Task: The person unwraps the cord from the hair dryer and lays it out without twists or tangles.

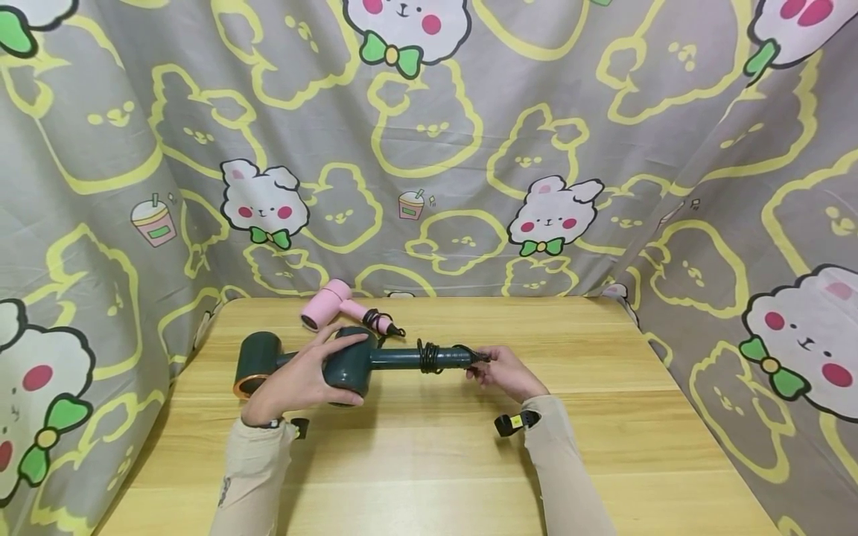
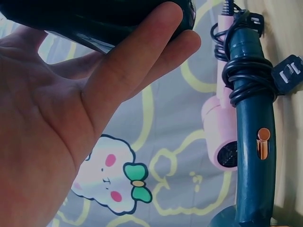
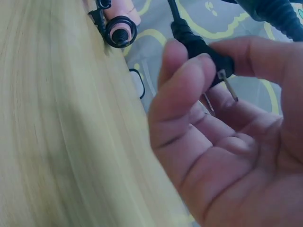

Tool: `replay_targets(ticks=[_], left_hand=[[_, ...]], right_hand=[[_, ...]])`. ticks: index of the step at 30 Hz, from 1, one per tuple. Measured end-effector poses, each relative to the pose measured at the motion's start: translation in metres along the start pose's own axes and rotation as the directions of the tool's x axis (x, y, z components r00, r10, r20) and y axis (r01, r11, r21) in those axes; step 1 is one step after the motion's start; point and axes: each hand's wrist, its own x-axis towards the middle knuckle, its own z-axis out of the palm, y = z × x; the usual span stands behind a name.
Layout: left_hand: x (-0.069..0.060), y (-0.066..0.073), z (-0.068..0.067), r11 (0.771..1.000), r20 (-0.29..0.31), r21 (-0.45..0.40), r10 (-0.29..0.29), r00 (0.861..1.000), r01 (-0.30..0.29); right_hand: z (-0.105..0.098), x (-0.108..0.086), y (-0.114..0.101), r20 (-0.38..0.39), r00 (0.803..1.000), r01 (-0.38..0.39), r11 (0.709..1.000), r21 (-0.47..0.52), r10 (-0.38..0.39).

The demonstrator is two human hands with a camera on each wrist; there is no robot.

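Note:
A dark green hair dryer (image 1: 350, 368) lies sideways in the air above the table, its handle toward the right. My left hand (image 1: 298, 380) grips its barrel, thumb on the near side and fingers over the far side. Its black cord (image 1: 429, 357) is wound round the handle. At the handle's end my right hand (image 1: 506, 372) pinches the black two-pin plug (image 3: 213, 59) between thumb and fingers; the prongs show in the right wrist view. Behind my left hand is a second dark green hair dryer (image 1: 260, 353) with an orange rim, its handle partly hidden in the head view.
A pink hair dryer (image 1: 325, 305) with its cord wound up lies near the table's back edge. The wooden table (image 1: 415, 476) meets a patterned grey curtain (image 1: 429, 193) behind and at both sides. Black straps with small devices sit at both wrists.

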Motion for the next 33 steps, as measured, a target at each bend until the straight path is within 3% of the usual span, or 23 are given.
replay_targets(ticks=[9, 19, 33], left_hand=[[0.001, -0.001, 0.0, 1.0, 0.012, 0.009, -0.003, 1.0, 0.003], [0.002, 0.001, 0.001, 1.0, 0.011, 0.014, 0.02, 1.0, -0.02], [0.001, -0.001, 0.001, 1.0, 0.024, 0.01, 0.002, 1.0, -0.003]], right_hand=[[-0.002, 0.001, -0.001, -0.1, 0.995, 0.031, 0.995, 0.096, -0.021], [-0.005, -0.001, -0.006, -0.224, 0.973, 0.095, 0.981, 0.17, -0.055], [-0.008, -0.01, -0.02, -0.262, 0.955, 0.199, 0.955, 0.222, -0.138]])
